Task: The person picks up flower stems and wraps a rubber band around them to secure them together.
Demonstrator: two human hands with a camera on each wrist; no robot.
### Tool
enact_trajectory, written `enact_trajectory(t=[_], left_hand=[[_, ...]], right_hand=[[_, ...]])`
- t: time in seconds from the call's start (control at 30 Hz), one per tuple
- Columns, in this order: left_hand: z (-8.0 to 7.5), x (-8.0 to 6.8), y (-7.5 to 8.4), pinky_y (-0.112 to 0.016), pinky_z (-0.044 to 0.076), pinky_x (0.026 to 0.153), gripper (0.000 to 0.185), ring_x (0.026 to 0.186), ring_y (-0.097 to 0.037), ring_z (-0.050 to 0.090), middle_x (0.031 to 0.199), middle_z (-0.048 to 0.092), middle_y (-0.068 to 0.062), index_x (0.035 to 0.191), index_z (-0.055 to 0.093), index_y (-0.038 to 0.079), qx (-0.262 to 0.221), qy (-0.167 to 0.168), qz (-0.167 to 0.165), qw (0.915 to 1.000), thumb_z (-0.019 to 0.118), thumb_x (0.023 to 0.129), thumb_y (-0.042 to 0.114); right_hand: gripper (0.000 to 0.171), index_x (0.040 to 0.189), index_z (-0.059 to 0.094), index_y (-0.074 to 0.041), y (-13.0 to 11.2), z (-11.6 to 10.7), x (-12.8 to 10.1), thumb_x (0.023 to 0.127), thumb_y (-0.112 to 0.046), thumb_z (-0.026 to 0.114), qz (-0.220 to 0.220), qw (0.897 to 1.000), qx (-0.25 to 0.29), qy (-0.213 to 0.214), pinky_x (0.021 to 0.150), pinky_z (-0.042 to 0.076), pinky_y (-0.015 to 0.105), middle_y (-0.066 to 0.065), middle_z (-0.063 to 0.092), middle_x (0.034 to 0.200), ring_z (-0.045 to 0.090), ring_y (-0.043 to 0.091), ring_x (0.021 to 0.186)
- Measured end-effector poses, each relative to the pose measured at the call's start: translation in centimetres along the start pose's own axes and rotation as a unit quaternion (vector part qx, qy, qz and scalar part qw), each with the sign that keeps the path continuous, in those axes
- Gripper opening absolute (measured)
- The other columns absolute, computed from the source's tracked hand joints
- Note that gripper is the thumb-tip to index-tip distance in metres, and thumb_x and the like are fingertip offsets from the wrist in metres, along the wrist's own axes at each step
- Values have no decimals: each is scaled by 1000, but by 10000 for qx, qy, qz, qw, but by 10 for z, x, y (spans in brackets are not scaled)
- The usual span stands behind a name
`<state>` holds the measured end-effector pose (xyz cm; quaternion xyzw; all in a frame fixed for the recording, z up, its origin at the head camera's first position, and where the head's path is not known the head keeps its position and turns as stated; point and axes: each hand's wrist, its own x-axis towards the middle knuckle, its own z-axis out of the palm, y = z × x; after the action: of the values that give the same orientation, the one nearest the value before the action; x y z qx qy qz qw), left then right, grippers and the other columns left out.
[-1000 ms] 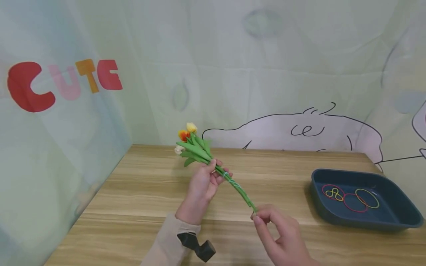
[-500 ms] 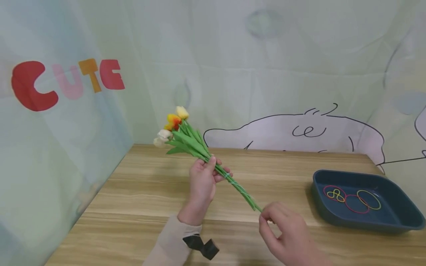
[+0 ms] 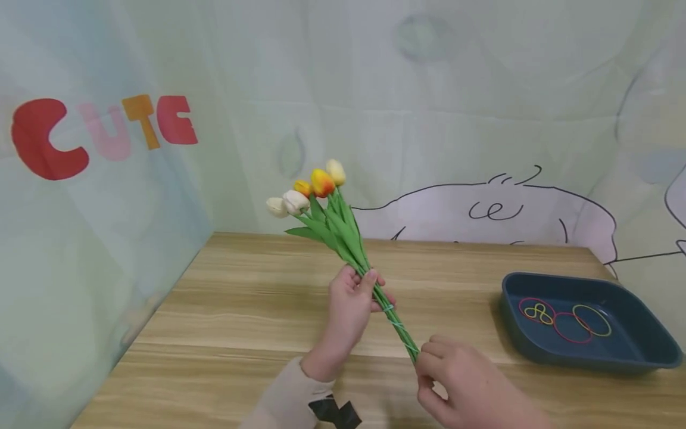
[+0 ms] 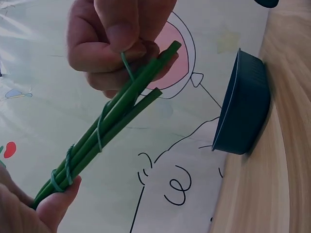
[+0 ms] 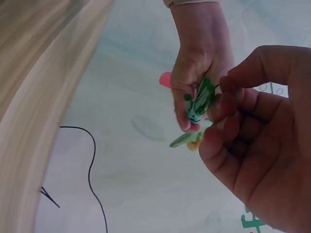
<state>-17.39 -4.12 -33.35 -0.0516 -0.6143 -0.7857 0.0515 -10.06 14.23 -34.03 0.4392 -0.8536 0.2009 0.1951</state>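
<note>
Above the wooden table [image 3: 225,310], left hand [image 3: 351,301] is gripping the green-stemmed fake tulip bunch [image 3: 343,238] mid-stem — right hand [image 3: 461,381] is pinching a thin green rubber band [image 4: 127,65] at the stem ends, well clear of the dark blue plastic tray [image 3: 514,342].

Wooden table [image 3: 241,310] under both hands. Dark tray [image 3: 643,357] sits directly on it, well right of right hand [image 3: 466,387], near far right edge. Coloured rubber bands [image 3: 565,319] lie inside tray.

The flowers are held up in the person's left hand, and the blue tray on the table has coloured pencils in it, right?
Not quite. The left hand does hold up the flowers, but the blue tray on the table holds coloured rubber bands, not pencils. The head view shows the loops lying in it.
</note>
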Motion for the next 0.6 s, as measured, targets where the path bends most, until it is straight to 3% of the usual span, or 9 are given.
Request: enact_trajectory(t=[0.1, 0.23, 0.37, 0.43, 0.5, 0.6], left_hand=[[0, -1, 0, -35, 62, 67, 11, 61, -18, 69, 78, 61, -6, 98, 49, -9, -97, -61, 36, 9999, 46, 100, 1], [-5, 2, 5, -36, 62, 67, 13, 59, -15, 68, 74, 60, -3, 95, 49, -9, -390, -81, 50, 9992, 44, 101, 2], [-10, 4, 12, -35, 62, 66, 15, 58, -13, 67, 73, 59, -3, 92, 49, -7, -683, -281, -33, 9973, 42, 102, 2], [-11, 3, 15, -35, 63, 64, 15, 58, -13, 67, 73, 59, -3, 92, 49, -6, -803, -348, -66, 9961, 41, 102, 2], [-11, 3, 17, -34, 63, 63, 14, 57, -13, 67, 73, 59, -2, 93, 49, -6, -917, -431, -85, 9948, 41, 102, 1], [-11, 3, 18, -35, 63, 63, 14, 57, -13, 66, 74, 60, -2, 93, 49, -4, -1082, -552, -137, 9925, 40, 102, 2]], right_hand=[[27, 72, 56, -27, 1, -3, -2, 71, -3, 70, 223, 9988, 433, -99, 59, 34, 0, -22, 43, 73, 41, -7, 67], [29, 78, 58, -25, 5, -3, -3, 75, 3, 68, 255, 9934, 1104, 164, 61, 41, 3, -20, 49, 76, 46, -6, 70], [32, 85, 57, -22, 9, -3, -4, 80, 9, 64, 442, 9753, 2146, 269, 61, 50, 13, -15, 55, 77, 52, -1, 71], [31, 86, 58, -18, 11, -1, -5, 83, 13, 60, 556, 9578, 2801, 314, 61, 53, 18, -8, 57, 76, 54, 3, 71], [29, 87, 58, -11, 14, 3, -5, 84, 18, 54, 550, 9341, 3506, 395, 58, 54, 22, 0, 58, 76, 56, 9, 69], [24, 89, 57, -2, 18, 9, -6, 87, 20, 46, 710, 8914, 4458, 399, 56, 54, 26, 10, 57, 77, 56, 16, 69]])
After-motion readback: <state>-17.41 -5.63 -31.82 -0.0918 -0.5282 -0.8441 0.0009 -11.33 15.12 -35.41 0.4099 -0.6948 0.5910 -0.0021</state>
